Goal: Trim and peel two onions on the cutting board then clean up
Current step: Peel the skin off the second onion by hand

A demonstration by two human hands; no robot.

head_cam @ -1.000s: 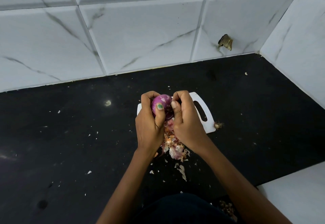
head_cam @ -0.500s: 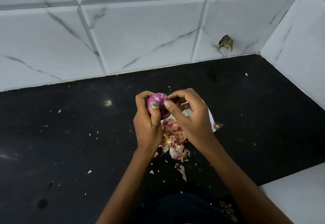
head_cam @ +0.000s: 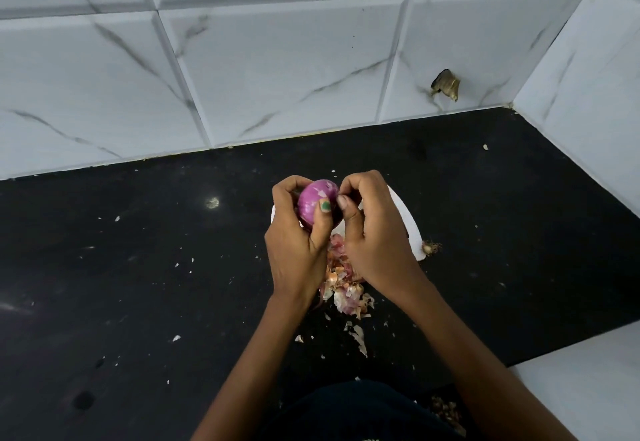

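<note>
Head view: a person's two bare hands work over a black countertop [head_cam: 138, 267] backed by white marble-pattern wall tiles [head_cam: 277, 70].
Red onion: the red onion [head_cam: 317, 200] is held up off the surface, just above the far end of the white cutting board [head_cam: 405, 229] – purple, glossy, with a few pale flecks of skin clinging to it.
Left hand: the left hand [head_cam: 294, 246] wraps the onion from 9 o'clock, fingers curled over its top and the thumb, with a green-painted nail, pressed on its near face.
Right hand: the right hand [head_cam: 374, 240] meets the onion at 3 o'clock, fingers curled, thumb and forefinger pinching at its right edge; whether a strip of skin sits between them cannot be told.
Peel pile: a pile of onion skins [head_cam: 343, 285] lies at 6 o'clock from the onion, between the wrists – partly on the board, spilling toward the person.
Root end: a cut onion root end [head_cam: 429, 248] sits at the board's 4 o'clock corner, touching its edge.
Scraps: small white flakes [head_cam: 176, 338] dot the countertop to the left.
Wall: a broken hole [head_cam: 446, 84] shows in the tile at 1 o'clock.
</note>
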